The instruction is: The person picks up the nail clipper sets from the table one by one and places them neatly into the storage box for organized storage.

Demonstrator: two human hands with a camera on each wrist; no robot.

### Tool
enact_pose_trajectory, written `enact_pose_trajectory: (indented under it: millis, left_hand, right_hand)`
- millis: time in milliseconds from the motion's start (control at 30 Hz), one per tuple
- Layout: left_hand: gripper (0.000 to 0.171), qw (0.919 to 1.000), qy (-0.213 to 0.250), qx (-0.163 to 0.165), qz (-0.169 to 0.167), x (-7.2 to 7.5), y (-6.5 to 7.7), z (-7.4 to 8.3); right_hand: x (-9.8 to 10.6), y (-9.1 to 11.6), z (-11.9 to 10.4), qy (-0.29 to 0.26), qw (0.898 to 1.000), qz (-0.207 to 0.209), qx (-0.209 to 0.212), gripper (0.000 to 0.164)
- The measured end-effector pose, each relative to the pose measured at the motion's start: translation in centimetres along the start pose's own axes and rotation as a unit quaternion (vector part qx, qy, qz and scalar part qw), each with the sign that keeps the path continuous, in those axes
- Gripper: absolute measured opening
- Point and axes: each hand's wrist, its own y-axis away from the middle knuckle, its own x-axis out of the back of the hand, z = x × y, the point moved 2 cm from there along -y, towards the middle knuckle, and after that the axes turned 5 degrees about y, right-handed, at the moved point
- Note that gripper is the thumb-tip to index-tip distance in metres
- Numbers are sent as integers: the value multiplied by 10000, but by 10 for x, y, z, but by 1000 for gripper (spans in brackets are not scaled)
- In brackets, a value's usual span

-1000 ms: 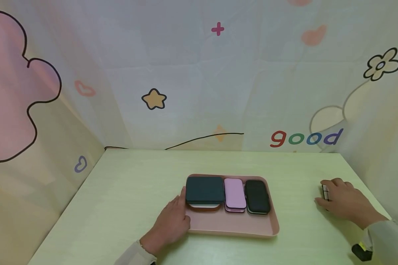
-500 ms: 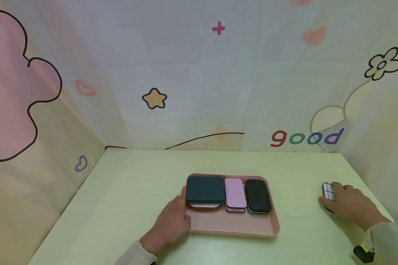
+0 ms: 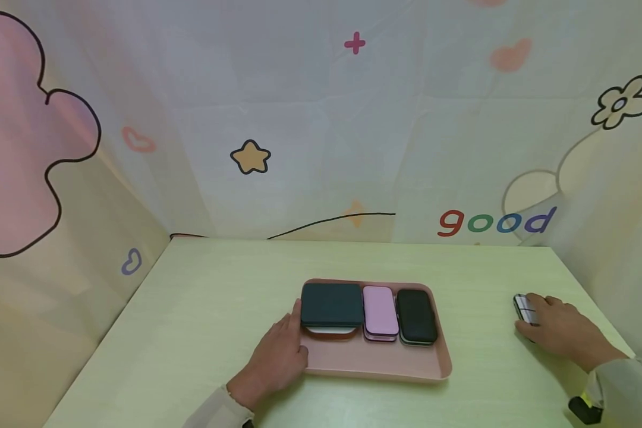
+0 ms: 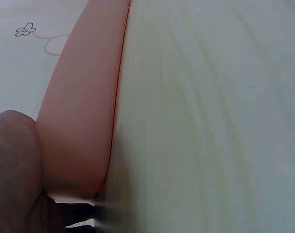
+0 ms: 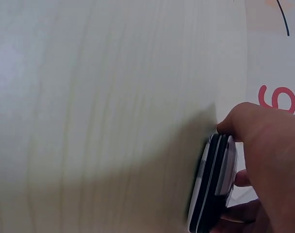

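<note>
My left hand [image 3: 278, 353] grips the left side of a pink tray [image 3: 374, 364], fingers along its outer wall and thumb at the rim near the front corner. The wrist view on that side shows the thumb against the tray's wall [image 4: 84, 111]. At the right of the table, my right hand [image 3: 562, 330] holds a small checked case [image 3: 525, 309] with dark, layered edges. From the right wrist, the case [image 5: 213, 187] stands on its narrow side between thumb and fingers. In the tray lie a dark teal case [image 3: 331, 304], a pink case [image 3: 380, 310] and a black case [image 3: 416, 316].
The pale wood-grain table [image 3: 203, 297] is bounded by a printed curtain [image 3: 310, 119] at the back and sides. Under the teal case a white and a brown edge stick out. A band of table lies between tray and right hand.
My right hand has shifted slightly, and more of the checked case shows beyond its fingers, now a little further left than half a second ago. My left hand and the tray keep their place.
</note>
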Motion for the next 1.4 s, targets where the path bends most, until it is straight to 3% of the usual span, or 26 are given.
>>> enact_pose_trajectory:
  millis: [267, 1100, 1400]
  left_hand:
    - [75, 10000, -49, -11, 37, 1, 0, 2]
    - [76, 9999, 33, 98, 0, 1, 0, 0]
    - [75, 10000, -4, 40, -16, 1, 0, 2]
  right_hand:
    - [-3, 3, -7, 34, 9981, 406, 471, 60]
    - [-9, 6, -21, -331, 9911, 517, 1181, 52]
    - [-9, 11, -20, -337, 9919, 563, 1092, 72]
